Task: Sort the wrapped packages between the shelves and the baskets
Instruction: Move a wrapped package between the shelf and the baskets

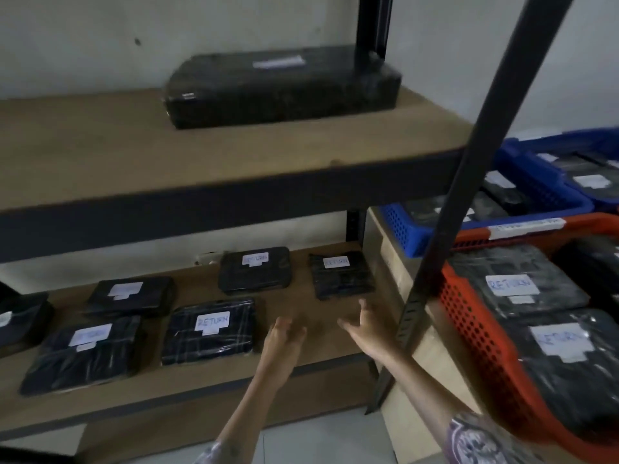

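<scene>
Head view
Packages on lower shelf: six flat black plastic-wrapped packages with white paper labels lie on the brown wooden lower shelf (301,343); a back row near the rear edge, a front row near the front edge, one cut off at the left edge.
Readable labels: "RETURN" on the checked front package (209,330), the back-row package (254,270) and the small package (341,274) nearest the right end.
Long axis: each lies flat, long side running roughly left to right along the shelf; the small one sits slightly skewed.
Upper shelf: one long black wrapped box (281,87) at the rear, long axis along the shelf.
Baskets: one red perforated plastic basket (469,326) and two blue plastic baskets (402,229), right of the shelf frame, all holding black labelled packages.
Left hand (283,339): fingers loosely spread, holding nothing, over bare shelf just right of the checked package.
Right hand (363,324): fingers apart, empty, just in front of the small package; contact cannot be told.
</scene>
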